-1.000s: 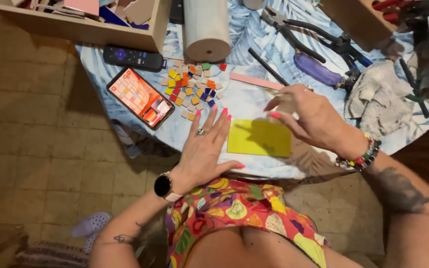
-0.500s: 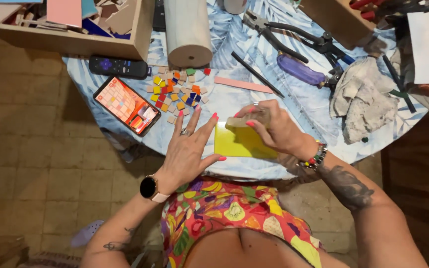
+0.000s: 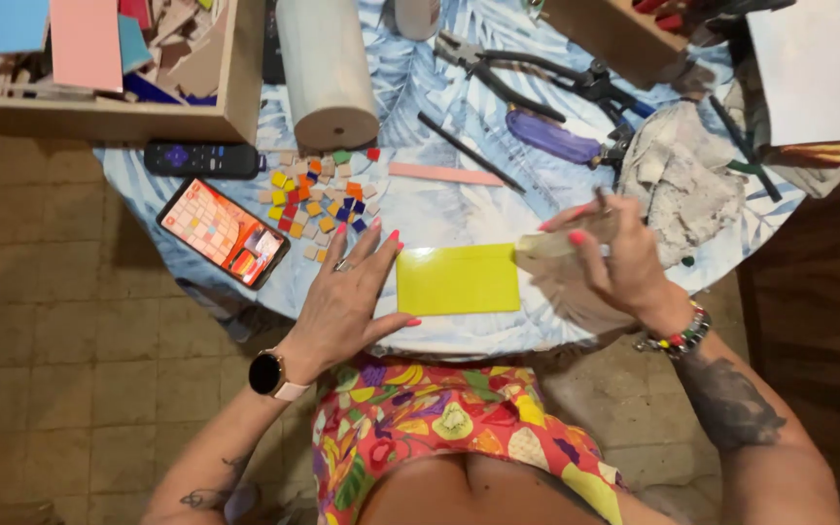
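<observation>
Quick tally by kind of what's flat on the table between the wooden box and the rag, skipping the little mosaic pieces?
Yellow tile: 1
Pink strip: 1
Phone: 1
Remote: 1
Total: 4

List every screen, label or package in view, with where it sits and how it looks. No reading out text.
Phone: lies flat near the table's left edge, left of the left hand; black rectangle, screen lit in orange, pink and red blocks.
Smartwatch: on the left wrist; round black face, dark, pale band.
Remote: above the phone; black bar with a purple button, no screen.
No packages or signs seen.
</observation>
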